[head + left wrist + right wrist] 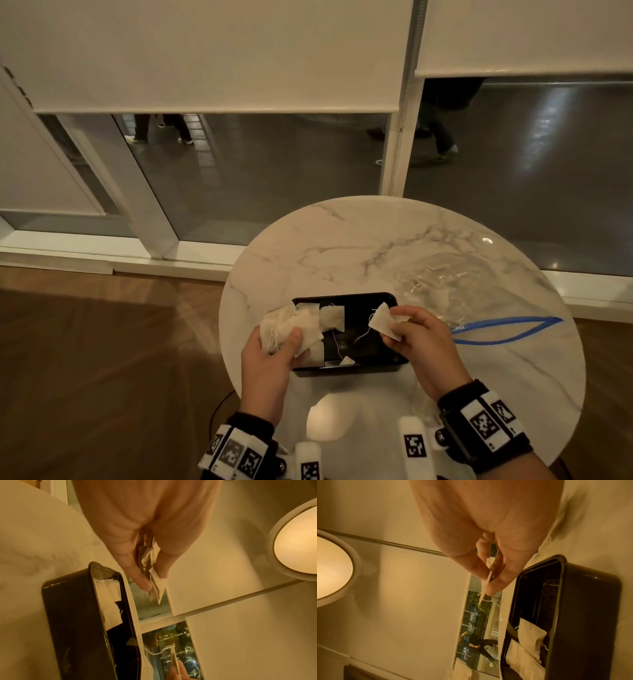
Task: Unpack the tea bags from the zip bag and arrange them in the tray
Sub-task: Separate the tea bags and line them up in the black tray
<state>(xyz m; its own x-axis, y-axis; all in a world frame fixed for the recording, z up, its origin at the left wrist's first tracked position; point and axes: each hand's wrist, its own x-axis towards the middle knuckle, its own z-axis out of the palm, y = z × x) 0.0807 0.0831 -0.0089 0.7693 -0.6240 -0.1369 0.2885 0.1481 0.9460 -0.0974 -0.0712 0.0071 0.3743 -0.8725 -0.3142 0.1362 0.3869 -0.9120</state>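
A black tray (383, 359) stands on the round marble table (342, 240), with a few white tea bags (331, 318) lying in its left part. Over the tray's left edge my left hand (274, 346) grips a bunch of tea bags (284, 325), which show between thumb and fingers (154, 574) in the left wrist view. Above the tray's right side my right hand (407, 329) pinches a single tea bag (382, 320) whose string hangs down; it is seen edge-on (485, 582) in the right wrist view. The clear zip bag (455, 287) with a blue zip strip lies flat to the right of the tray.
The table's edge curves close around the tray on the left and front. Behind the table run a glass wall and white blinds (222, 51), with people walking outside. Wooden floor (102, 359) lies to the left. A round ceiling lamp (296, 540) shows in the wrist views.
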